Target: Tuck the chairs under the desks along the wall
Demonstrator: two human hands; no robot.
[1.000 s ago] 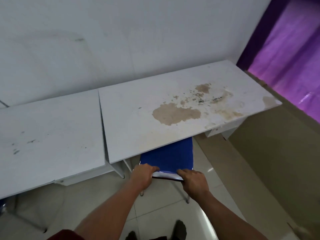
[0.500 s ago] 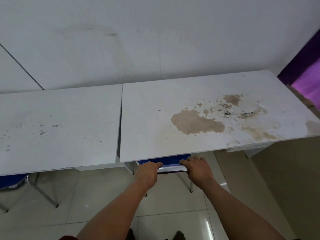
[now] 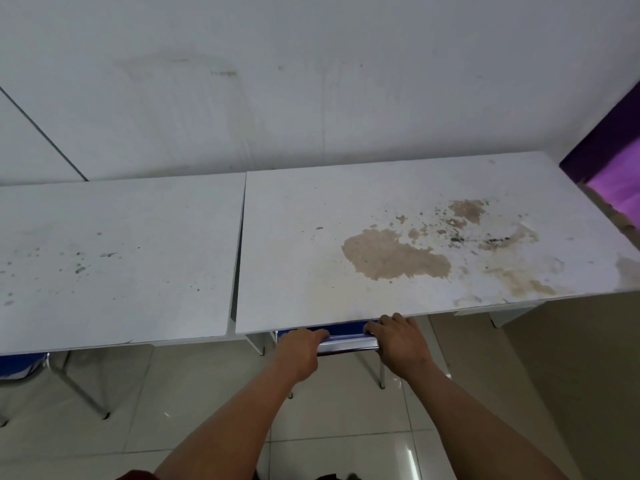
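Observation:
A blue chair (image 3: 344, 332) with a chrome back bar sits almost fully under the stained white desk (image 3: 398, 237); only its top edge and thin metal legs show below the desk's front edge. My left hand (image 3: 299, 351) grips the left end of the chrome bar. My right hand (image 3: 398, 342) grips the right end, fingers touching the desk edge. A second white desk (image 3: 114, 258) stands to the left against the wall, with another blue chair (image 3: 20, 365) partly visible under its left end.
A white wall (image 3: 311, 81) runs behind both desks. A purple curtain (image 3: 620, 181) hangs at the right beyond the stained desk. Glossy pale floor tiles (image 3: 194, 410) lie below; a beige partition (image 3: 571, 375) stands at the lower right.
The blue chair has slid forward under the stained desk; its seat back, widely visible before, is now nearly hidden. Both hands stayed on the bar and moved toward the desk edge.

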